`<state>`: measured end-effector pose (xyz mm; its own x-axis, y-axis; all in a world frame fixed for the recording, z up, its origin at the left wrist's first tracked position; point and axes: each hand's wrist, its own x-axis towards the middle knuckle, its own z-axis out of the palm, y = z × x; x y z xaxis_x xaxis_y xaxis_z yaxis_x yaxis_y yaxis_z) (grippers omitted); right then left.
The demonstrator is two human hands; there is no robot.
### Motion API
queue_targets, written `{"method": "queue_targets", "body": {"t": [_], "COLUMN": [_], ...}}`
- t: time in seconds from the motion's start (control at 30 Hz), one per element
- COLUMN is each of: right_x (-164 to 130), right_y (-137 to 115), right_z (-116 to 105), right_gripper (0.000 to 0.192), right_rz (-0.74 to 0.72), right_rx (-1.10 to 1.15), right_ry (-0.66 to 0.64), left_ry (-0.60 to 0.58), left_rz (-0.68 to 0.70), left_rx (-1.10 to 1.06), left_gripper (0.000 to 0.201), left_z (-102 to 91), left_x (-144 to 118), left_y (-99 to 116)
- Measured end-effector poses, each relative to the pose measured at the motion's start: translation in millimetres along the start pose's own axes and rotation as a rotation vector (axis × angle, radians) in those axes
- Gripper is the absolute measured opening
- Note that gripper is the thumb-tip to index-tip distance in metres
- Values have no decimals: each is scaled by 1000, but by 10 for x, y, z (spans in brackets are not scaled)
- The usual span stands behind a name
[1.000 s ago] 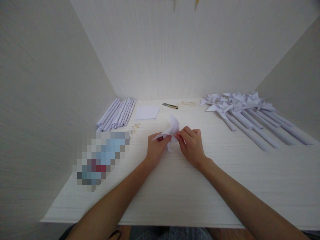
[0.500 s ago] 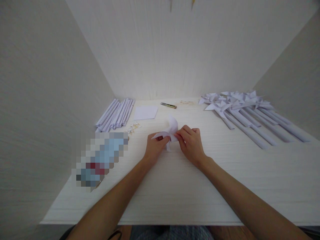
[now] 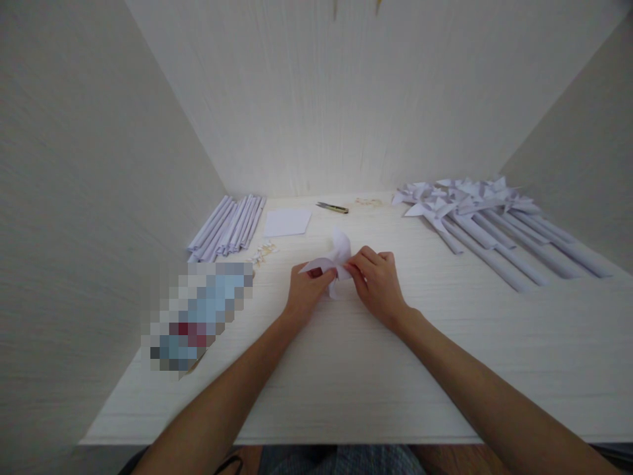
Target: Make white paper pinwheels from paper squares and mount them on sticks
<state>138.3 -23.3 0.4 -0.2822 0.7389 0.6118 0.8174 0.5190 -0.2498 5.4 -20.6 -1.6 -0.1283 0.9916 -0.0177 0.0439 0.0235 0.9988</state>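
Note:
A white paper pinwheel [image 3: 341, 247] with curved blades is held between both hands above the middle of the table. My left hand [image 3: 307, 288] grips it from the left, its thumb pressed near the centre and a blade curling over the fingers. On the other side, my right hand [image 3: 374, 277] pinches the pinwheel's right blade between thumb and fingertips. The fingertips partly hide where the blades meet, so anything small there cannot be made out.
Rolled paper sticks [image 3: 227, 226] lie at the back left, beside white paper sheets [image 3: 287, 222]. Small white-tipped pieces [image 3: 264, 251] lie nearby. Thread snips [image 3: 332, 208] and thin yellowish bits [image 3: 368, 202] are at the back. Several pinwheels on paper sticks [image 3: 487, 227] lie right. A blurred-out object [image 3: 208, 316] is left.
Almost nothing differs. Both hands keep their hold on the pinwheel, and the whole view has shifted very slightly.

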Motion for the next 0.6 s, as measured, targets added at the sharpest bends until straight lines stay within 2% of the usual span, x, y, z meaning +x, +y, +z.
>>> {"method": "queue_targets", "body": {"t": [0.2,0.47,0.6], "right_x": [3,33,35], "right_y": [1,-20,-24], "right_z": [-5,-64,-52], "right_gripper": [19,16,19], "right_rz": [-23,-198,-215], "right_rx": [-52,-298,-267], "right_ry": [-10,-8,-16], "left_ry": [-4,26,29], "left_rz": [9,144,195], "left_rx": [10,180,234], "left_gripper": [10,18,21], "left_z": [4,-7,-9], "left_x": [9,-4,-13], "left_y": [-8,6,26]}}
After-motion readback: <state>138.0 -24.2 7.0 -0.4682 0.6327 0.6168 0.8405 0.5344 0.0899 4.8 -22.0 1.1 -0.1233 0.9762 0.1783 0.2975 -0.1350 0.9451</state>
